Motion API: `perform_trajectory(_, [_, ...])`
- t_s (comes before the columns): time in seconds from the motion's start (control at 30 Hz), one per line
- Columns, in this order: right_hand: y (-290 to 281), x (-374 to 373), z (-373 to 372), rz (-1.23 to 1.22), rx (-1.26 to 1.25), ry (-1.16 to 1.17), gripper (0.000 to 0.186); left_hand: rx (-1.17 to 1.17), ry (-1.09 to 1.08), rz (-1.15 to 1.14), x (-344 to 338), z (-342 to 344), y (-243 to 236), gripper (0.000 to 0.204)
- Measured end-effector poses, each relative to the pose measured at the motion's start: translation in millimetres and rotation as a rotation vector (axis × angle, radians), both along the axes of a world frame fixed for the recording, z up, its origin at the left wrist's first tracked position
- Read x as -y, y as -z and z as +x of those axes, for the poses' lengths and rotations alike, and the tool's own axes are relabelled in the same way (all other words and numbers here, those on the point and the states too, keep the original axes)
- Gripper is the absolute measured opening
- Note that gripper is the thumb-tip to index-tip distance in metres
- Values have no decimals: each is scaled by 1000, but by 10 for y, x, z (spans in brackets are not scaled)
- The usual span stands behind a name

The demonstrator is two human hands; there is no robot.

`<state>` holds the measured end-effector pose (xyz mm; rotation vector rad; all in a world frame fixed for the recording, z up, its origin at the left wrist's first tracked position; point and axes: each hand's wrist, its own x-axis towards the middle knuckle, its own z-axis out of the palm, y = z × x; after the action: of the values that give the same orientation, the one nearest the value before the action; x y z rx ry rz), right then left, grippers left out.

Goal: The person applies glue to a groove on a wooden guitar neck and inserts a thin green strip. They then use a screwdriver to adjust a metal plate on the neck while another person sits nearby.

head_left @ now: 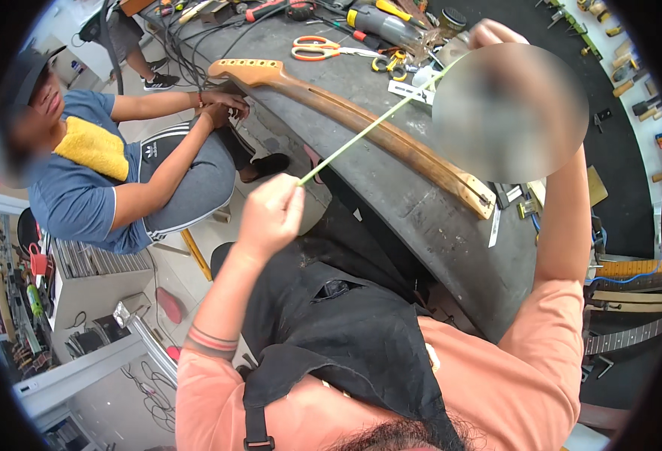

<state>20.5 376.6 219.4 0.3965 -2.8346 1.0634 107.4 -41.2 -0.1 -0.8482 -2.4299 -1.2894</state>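
My left hand [274, 214] is closed on one end of a thin pale green strip [380, 121], held taut diagonally above a dark grey bench [413, 218]. My right hand [496, 36] is at the strip's upper end, its fingers bent around it; a round blur hides much of that hand. Below the strip lies a wooden guitar neck [368, 130], headstock to the far left, with a long slot along it. Orange-handled scissors [316, 48] and small yellow-and-black scissors [392, 68] lie beyond the neck, near a white slotted piece [406, 91].
A seated co-worker [131, 180] with a yellow cloth is at the left; another person's legs [131, 52] show behind. Cables [188, 45] and power tools [372, 26] crowd the far bench. More necks [624, 331] lie at the right, a tool rack [628, 83] beyond.
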Motion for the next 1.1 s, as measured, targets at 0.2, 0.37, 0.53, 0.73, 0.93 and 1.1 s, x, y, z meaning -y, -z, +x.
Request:
perform_trajectory(0.2, [34, -211, 777, -247, -128, 1, 17, -313, -66, -216, 521, -103, -753, 8])
perform_trajectory(0.37, [165, -154, 912, -703, -70, 10, 21, -201, -227, 57, 1210, 122, -1163, 12])
perform_trajectory(0.53, [-95, 234, 772, -1053, -32, -228, 30, -205, -408, 279, 1693, 334, -1916, 11])
perform_trajectory(0.73, [-200, 868, 692, -1150, -206, -334, 30, -292, -497, 342, 2203, 803, -2428, 20])
perform_trajectory(0.93, [-25, 1235, 787, -912, -553, -157, 22, -455, -628, 412, 2196, 1256, -2437, 21])
perform_trajectory(1.1, [103, 1329, 771, -821, -755, -108, 18, -616, -726, 459, 2054, 1411, -2413, 20])
